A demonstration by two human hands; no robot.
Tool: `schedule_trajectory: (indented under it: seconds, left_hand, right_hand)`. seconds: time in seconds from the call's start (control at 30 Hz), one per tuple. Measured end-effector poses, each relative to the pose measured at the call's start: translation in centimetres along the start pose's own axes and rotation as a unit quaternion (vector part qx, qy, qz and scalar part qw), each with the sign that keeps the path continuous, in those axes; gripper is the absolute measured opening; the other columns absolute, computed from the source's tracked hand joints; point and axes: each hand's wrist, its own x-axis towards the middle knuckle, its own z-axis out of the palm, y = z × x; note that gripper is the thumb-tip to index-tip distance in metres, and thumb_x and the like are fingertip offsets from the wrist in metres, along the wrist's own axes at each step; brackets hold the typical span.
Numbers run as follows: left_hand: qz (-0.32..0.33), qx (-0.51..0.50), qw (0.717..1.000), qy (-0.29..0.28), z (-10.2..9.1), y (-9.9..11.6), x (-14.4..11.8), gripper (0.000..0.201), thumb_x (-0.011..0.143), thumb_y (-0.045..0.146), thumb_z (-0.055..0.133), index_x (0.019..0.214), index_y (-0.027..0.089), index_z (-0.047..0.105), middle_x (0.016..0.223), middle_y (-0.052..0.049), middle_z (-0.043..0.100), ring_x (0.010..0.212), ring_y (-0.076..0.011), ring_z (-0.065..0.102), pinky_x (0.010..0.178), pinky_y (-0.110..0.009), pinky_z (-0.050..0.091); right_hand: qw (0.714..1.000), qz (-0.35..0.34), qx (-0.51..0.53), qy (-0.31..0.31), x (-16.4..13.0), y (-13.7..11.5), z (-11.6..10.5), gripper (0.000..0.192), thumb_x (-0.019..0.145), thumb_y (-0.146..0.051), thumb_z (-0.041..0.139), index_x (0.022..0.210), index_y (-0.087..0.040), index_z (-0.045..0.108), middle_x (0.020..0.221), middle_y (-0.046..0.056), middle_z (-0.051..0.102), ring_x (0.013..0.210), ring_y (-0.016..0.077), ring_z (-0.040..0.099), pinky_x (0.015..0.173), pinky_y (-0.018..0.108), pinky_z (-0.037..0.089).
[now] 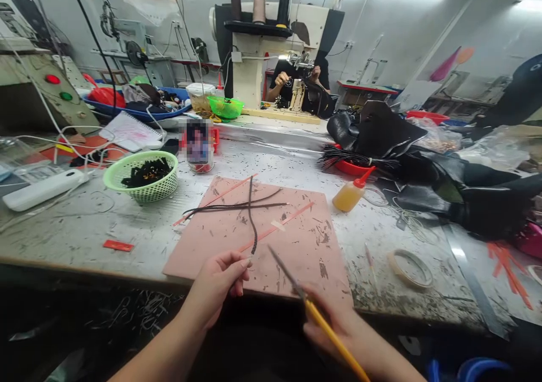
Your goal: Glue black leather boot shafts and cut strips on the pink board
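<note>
The right hand [334, 328] is closed around a yellow-handled tool [322, 320], whose thin dark tip reaches up and left, ending just right of the left hand's fingertips. The left hand [218, 283] pinches the near end of a dark leather cord [250, 212] between thumb and fingers; the cord runs up and away from that pinch across a pink cutting board [296, 246]. Two more dark cords [237, 205] cross it beyond the pinch, lying over thin orange strips [292, 218] stuck to the board.

To the right of the right hand, on the scuffed worktable [76, 229], lies a ring of tape [410, 269]. Further out on that side, an amber glue bottle with a red nozzle [350, 194] lies tilted just off the board's far right corner, near black leather pieces [466, 184] heaped beyond it. Left of the left hand and farther off stands a green basket [144, 176] holding dark scraps, with a white power strip [42, 190] to its left.

Far beyond both hands, another person [292, 82] sits at a sewing machine [262, 48] topped by thread spools.
</note>
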Motion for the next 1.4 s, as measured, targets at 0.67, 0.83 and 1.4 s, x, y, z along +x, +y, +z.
schedule_trajectory:
  seconds: [0.67,0.83,1.4]
  left_hand:
    - [0.062,-0.001,0.996,0.066,-7.6,2.6,2.0,0.018,0.05,0.028,0.069,0.052,0.013,0.06,0.042,0.004,0.049,0.036,-0.0035,0.03,0.039,-0.018,0.018]
    - [0.076,-0.014,0.993,0.092,-10.7,2.4,4.4,0.021,0.05,0.03,0.069,0.049,0.013,0.057,0.043,0.004,0.048,0.036,-0.0032,0.031,0.038,-0.018,0.017]
    - [0.057,-0.022,0.998,0.006,-7.3,0.7,1.2,0.023,0.057,0.031,0.075,0.067,0.017,0.061,0.056,0.003,0.056,0.05,-0.0111,0.052,0.05,-0.022,0.042]
  right_hand:
    - [0.993,-0.058,0.023,-0.098,8.3,-5.6,4.8,0.036,0.078,-0.051,0.048,0.101,-0.024,0.059,0.083,0.002,0.062,0.074,0.0197,0.055,0.069,0.03,0.044]
    - [0.993,-0.066,0.025,-0.094,12.5,-6.3,6.8,0.029,0.08,-0.046,0.049,0.087,-0.021,0.06,0.076,0.0,0.06,0.072,0.0169,0.054,0.065,0.026,0.04]
    - [0.975,-0.063,0.201,0.069,12.6,-7.5,6.0,0.046,0.064,-0.012,0.053,0.108,-0.026,0.049,0.076,-0.003,0.057,0.067,0.0117,0.056,0.063,0.026,0.047]
